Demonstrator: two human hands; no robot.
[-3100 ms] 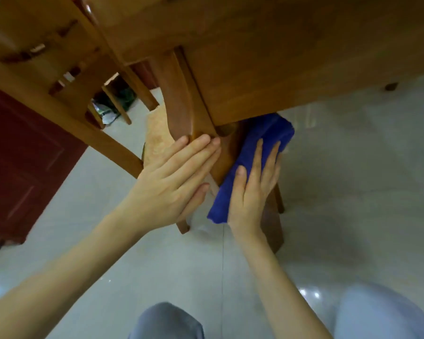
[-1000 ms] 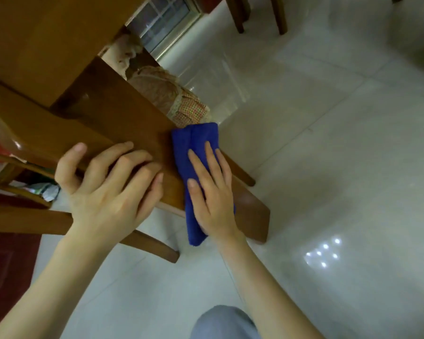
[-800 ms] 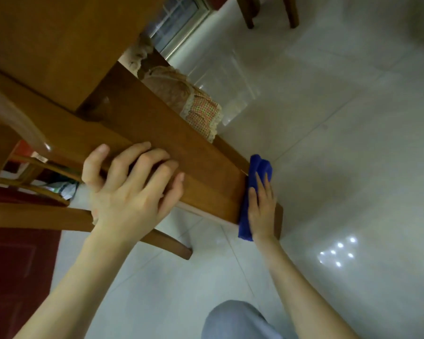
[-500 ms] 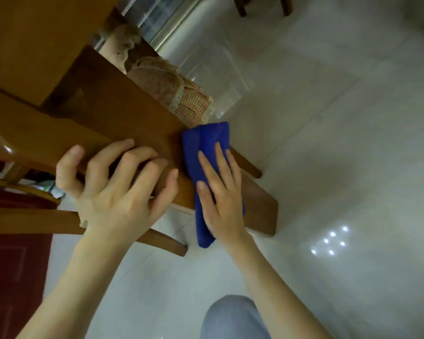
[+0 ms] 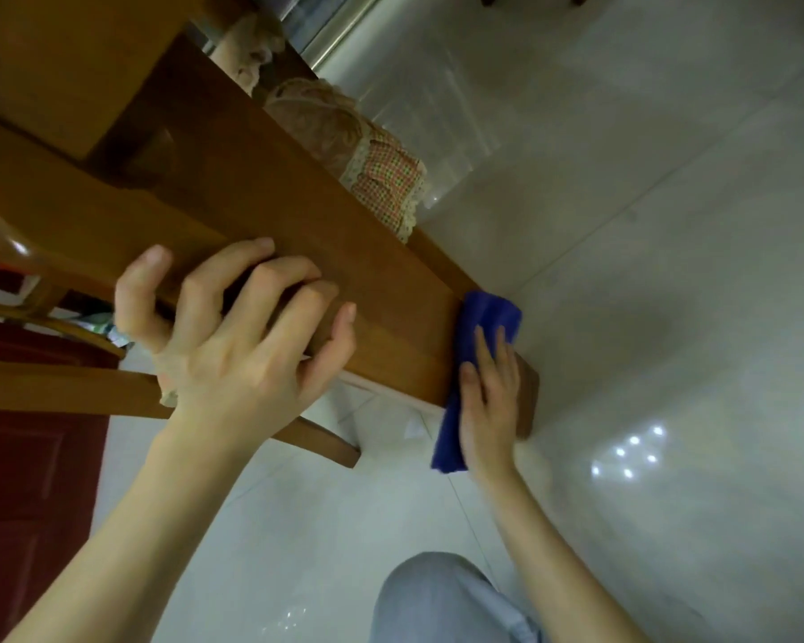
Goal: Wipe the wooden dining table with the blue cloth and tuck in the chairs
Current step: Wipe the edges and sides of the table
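Observation:
I look down from a low crouch at a broad wooden table leg that slants from the tabletop underside to the floor. My left hand grips the leg's near edge, fingers curled over its face. Near the leg's lower end, my right hand lies flat on the folded blue cloth and presses it against the wood. The cloth's lower end hangs past the leg's edge.
A chair with a patterned, frilled cushion stands behind the leg. Another chair's wooden rails cross at the left, by a dark red door. Glossy white floor tiles spread to the right. My knee is at the bottom.
My right hand slid the blue cloth down the leg, from beside my left hand to the lower end. My left hand kept its grip on the leg.

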